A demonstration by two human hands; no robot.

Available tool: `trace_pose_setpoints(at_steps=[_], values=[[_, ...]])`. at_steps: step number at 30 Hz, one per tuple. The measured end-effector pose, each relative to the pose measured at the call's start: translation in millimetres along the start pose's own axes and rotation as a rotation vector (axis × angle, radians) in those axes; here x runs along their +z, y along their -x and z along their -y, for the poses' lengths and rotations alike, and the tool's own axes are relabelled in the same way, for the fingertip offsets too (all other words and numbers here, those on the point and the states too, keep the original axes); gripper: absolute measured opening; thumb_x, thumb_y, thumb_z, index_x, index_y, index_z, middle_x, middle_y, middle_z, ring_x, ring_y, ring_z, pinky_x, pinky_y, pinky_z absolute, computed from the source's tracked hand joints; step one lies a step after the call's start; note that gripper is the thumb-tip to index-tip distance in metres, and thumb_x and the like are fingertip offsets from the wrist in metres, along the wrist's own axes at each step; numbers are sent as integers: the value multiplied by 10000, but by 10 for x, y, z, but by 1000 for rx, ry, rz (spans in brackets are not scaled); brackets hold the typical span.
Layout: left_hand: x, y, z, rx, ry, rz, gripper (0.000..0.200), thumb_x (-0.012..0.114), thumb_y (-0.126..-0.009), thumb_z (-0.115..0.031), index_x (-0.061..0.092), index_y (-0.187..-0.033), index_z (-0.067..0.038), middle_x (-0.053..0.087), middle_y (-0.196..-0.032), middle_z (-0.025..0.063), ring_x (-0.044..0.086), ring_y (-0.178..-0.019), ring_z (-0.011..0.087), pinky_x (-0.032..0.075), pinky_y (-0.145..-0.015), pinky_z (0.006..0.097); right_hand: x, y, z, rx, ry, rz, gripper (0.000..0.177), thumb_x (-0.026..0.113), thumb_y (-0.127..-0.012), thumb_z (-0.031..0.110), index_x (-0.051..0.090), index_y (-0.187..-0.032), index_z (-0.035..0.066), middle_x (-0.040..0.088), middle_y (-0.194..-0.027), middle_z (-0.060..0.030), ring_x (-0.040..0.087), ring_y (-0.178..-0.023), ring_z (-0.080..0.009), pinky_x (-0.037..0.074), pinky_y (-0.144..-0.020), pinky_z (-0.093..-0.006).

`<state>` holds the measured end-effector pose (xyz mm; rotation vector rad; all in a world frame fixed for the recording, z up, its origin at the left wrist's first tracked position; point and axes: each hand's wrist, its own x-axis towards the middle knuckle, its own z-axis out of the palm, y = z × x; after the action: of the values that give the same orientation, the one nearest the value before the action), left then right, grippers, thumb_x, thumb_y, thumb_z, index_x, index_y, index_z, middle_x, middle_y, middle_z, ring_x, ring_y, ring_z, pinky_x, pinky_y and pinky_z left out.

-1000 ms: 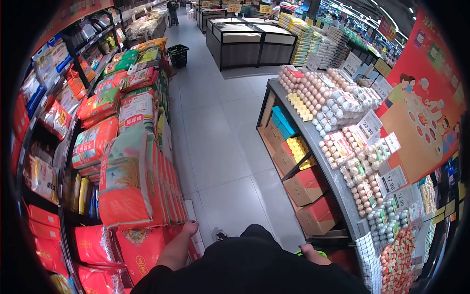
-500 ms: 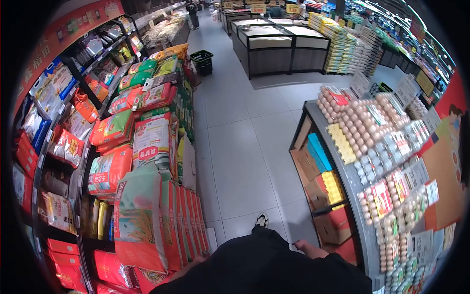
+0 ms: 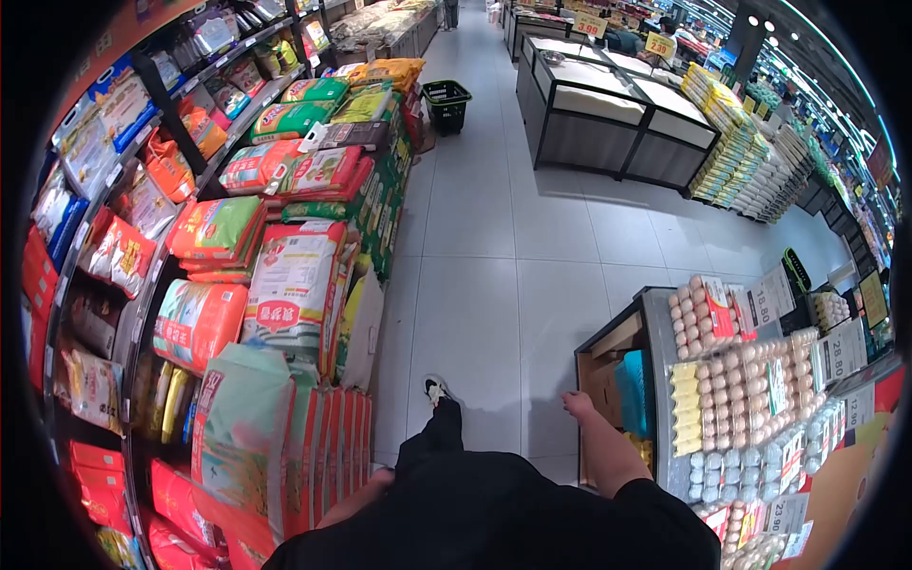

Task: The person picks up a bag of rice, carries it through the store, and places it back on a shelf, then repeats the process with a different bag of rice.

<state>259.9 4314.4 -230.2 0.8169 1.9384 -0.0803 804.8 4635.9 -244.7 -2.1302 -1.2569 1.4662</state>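
Note:
My right hand (image 3: 578, 406) hangs at the end of my bare forearm, beside the left edge of the egg stand (image 3: 657, 328); its fingers look curled, but whether they enclose anything is too small to tell. Low on the other side, my left hand (image 3: 380, 478) is mostly hidden by my dark clothing, close to a row of upright red and green rice bags (image 3: 332, 437). Trays of brown eggs (image 3: 750, 380) and pale bluish eggs (image 3: 736, 470) cover the stand. One light shoe (image 3: 436, 390) shows on the tiled floor.
Shelves of packaged goods (image 3: 95, 389) line the left, with stacked rice sacks (image 3: 294, 275) before them. A black basket (image 3: 446, 106) stands on the aisle floor (image 3: 465, 218). Ahead are a bin counter (image 3: 589, 133), piled bags (image 3: 731, 142) and a person's legs (image 3: 450, 13).
The view has shifted, and the egg stand now sits lower and further right. My right arm extends further forward, showing more forearm. A shoe appears further left.

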Motion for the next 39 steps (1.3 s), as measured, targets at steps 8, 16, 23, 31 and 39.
trace_pose_setpoints(at_steps=[8, 16, 23, 31, 39], values=[[-1323, -1769, -1135, 95, -306, 264, 545, 525, -920, -468, 652, -1233, -40, 611, -1311, 196, 567, -1232, 358, 451, -1035, 433, 285, -555, 673, -74, 381, 89, 448, 673, -874, 350, 699, -1155, 1, 723, -923, -134, 672, -818, -212, 531, -773, -354], [-3577, -2988, -3458, 256, -1, -197, 597, 597, -867, -408, 604, -1307, -4, 633, -1269, 237, 588, -1218, 370, 459, -1040, 416, -64, -1224, 871, 438, 299, 88, 481, 641, -892, 421, 698, -1152, 20, 669, -1116, -167, 637, -1012, -300, 479, -868, -384], [-4385, -3895, -4309, 210, 57, -146, 558, 572, -896, -381, 597, -1324, -23, 600, -1326, 228, 572, -1241, 361, 442, -1059, 412, 221, -2389, 2118, 383, 150, 199, 372, 681, -889, 324, 698, -1082, 6, 659, -849, -92, 642, -700, -182, 469, -538, -335], [-4368, -4062, -4400, 102, -39, -19, 535, 573, -878, -424, 665, -1230, -32, 658, -1227, 213, 599, -1196, 362, 451, -1052, 413, -38, -4810, 3430, 335, 397, 316, 397, 637, -906, 374, 693, -1021, -1, 689, -807, -114, 638, -637, -222, 513, -576, -398], [-5288, -4809, -5729, -65, 620, -427, 442, 610, -907, -330, 642, -1235, -36, 664, -1218, 174, 682, -1005, 325, 527, -871, 418, -615, -7242, 6052, -176, 417, 65, 386, 620, -876, 342, 700, -1009, -11, 696, -800, -121, 648, -662, -221, 531, -631, -376]])
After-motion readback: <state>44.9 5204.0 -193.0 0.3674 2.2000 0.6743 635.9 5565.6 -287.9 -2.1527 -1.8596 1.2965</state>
